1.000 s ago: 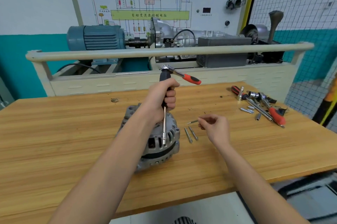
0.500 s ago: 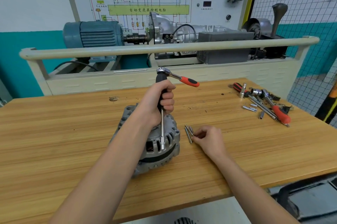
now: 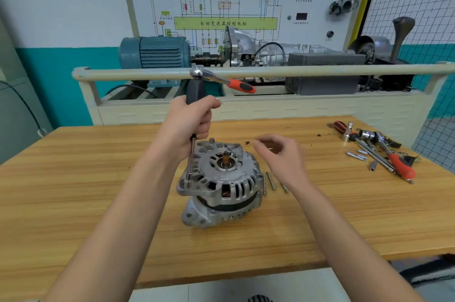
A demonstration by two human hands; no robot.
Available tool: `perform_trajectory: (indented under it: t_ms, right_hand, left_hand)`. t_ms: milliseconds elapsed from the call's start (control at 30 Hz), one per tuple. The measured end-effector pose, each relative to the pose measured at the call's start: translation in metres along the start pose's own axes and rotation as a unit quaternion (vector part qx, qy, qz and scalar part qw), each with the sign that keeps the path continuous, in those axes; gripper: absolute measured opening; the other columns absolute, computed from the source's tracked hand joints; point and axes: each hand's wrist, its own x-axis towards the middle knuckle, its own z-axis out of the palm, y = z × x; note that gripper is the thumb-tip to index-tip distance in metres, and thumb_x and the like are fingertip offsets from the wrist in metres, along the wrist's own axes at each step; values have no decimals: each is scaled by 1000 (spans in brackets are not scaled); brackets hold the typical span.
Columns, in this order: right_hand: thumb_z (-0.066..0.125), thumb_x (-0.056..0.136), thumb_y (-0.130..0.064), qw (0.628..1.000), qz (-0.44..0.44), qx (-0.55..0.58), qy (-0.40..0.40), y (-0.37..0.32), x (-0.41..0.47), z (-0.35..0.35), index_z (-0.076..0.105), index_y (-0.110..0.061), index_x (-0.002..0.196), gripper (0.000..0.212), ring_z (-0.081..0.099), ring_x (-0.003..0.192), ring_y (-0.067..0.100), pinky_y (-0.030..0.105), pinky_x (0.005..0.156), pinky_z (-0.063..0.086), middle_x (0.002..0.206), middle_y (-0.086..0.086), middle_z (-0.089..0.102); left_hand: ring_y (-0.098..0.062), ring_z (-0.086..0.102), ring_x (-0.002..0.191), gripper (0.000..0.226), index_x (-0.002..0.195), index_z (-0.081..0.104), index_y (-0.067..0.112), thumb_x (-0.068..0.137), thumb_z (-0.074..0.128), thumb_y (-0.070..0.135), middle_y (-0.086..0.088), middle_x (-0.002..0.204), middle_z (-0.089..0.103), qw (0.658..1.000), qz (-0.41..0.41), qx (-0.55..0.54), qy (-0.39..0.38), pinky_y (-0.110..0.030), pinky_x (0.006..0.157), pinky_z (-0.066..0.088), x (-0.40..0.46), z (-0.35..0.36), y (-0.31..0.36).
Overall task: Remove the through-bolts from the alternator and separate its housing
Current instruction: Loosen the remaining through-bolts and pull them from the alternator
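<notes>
A silver alternator (image 3: 221, 186) stands on the wooden bench (image 3: 73, 191) with its shaft pointing up. My left hand (image 3: 189, 124) grips the black handle of a socket driver (image 3: 194, 95) held upright. A red-handled ratchet (image 3: 221, 80) sits on the driver's top. The driver's socket end rests on the housing's left ear (image 3: 187, 178). Three loose through-bolts (image 3: 270, 182) lie on the bench just right of the alternator. My right hand (image 3: 280, 156) hovers above them, blurred, fingers loosely curled and holding nothing.
Loose tools, sockets and a second red-handled ratchet (image 3: 384, 151) lie at the bench's right. Behind the bench a beige rail (image 3: 270, 71) fronts a training rig with a blue motor (image 3: 155, 55) and gearbox. A wire mesh fence (image 3: 418, 6) stands at right.
My right hand set a bolt down beside the others and lifted away from them. My left hand moved the driver's socket to the housing's left ear. The camera has come closer.
</notes>
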Motion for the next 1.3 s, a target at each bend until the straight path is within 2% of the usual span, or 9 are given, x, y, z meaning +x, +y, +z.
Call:
perform_trajectory:
  t_ms: [100, 200, 367, 467, 600, 800, 1000, 1100, 1300]
  right_hand:
    - [66, 87, -36, 995, 16, -33, -91, -17, 6, 19, 62, -32, 116, 30, 54, 111, 0, 25, 93, 43, 120, -16, 61]
    - [62, 90, -40, 986, 86, -50, -131, -17, 11, 37, 48, -20, 137, 53, 48, 124, 13, 27, 95, 37, 138, -3, 51]
    - [65, 88, -40, 954, 242, 70, -164, -15, 14, 38, 47, -11, 132, 56, 65, 82, 12, 22, 57, 51, 101, -2, 62]
    - [69, 87, -25, 943, 281, 136, -112, -12, 17, 40, 49, -7, 125, 47, 69, 86, 23, 34, 66, 59, 103, 8, 63]
    - [67, 88, -16, 939, 298, 158, -67, -15, 14, 42, 51, -9, 114, 31, 70, 78, 23, 28, 51, 55, 102, 12, 63]
    - [67, 88, -14, 944, 284, 162, -37, -16, 11, 42, 51, -6, 114, 31, 67, 82, 22, 23, 48, 52, 105, 13, 62]
    - [64, 90, -23, 961, 247, 99, -71, -17, 14, 41, 57, -11, 114, 27, 63, 99, 21, 37, 85, 55, 111, 5, 63]
    - [60, 92, -19, 984, 166, -1, -69, -23, 20, 41, 53, -9, 130, 39, 54, 110, 15, 31, 95, 45, 123, 1, 58]
    - [70, 85, -22, 995, -48, 6, -92, -65, 35, 49, 46, -23, 138, 59, 44, 129, 6, 28, 109, 34, 140, -8, 49]
  left_hand:
    - [-10, 25, 41, 33, 66, 39, 17, 86, 64, 6, 6, 47, 34, 989, 0, 141, 37, -21, 41, 23, -7, -13, -7]
    - [-15, 32, 51, 27, 70, 45, 11, 79, 71, 6, -4, 59, 37, 972, -30, 222, 78, -25, 49, 29, -13, -21, -23]
    - [-16, 38, 58, 40, 69, 41, 14, 74, 80, 8, -2, 64, 39, 948, -110, 293, 54, -27, 56, 35, -20, -42, -44]
    - [-15, 41, 56, 44, 66, 40, 14, 72, 82, 7, -1, 61, 41, 954, -135, 267, 33, -25, 52, 34, -22, -44, -52]
    - [-15, 41, 53, 44, 63, 39, 15, 74, 81, 7, 0, 58, 41, 953, -134, 271, 33, -23, 50, 34, -21, -44, -54]
    - [-15, 42, 57, 42, 68, 39, 13, 74, 79, 1, -2, 65, 41, 952, -123, 274, 62, -25, 51, 35, -13, -37, -55]
    - [-18, 41, 63, 25, 83, 47, 6, 85, 71, 13, -7, 73, 41, 963, -102, 234, 86, -27, 58, 37, -6, -43, -62]
    - [-19, 43, 72, 23, 88, 51, 7, 87, 70, 19, -6, 79, 43, 969, -74, 212, 104, -30, 68, 41, -3, -52, -54]
    - [-10, 33, 42, 31, 62, 47, 17, 86, 66, 12, 5, 48, 39, 990, -2, 119, 69, -20, 41, 31, -8, -67, -10]
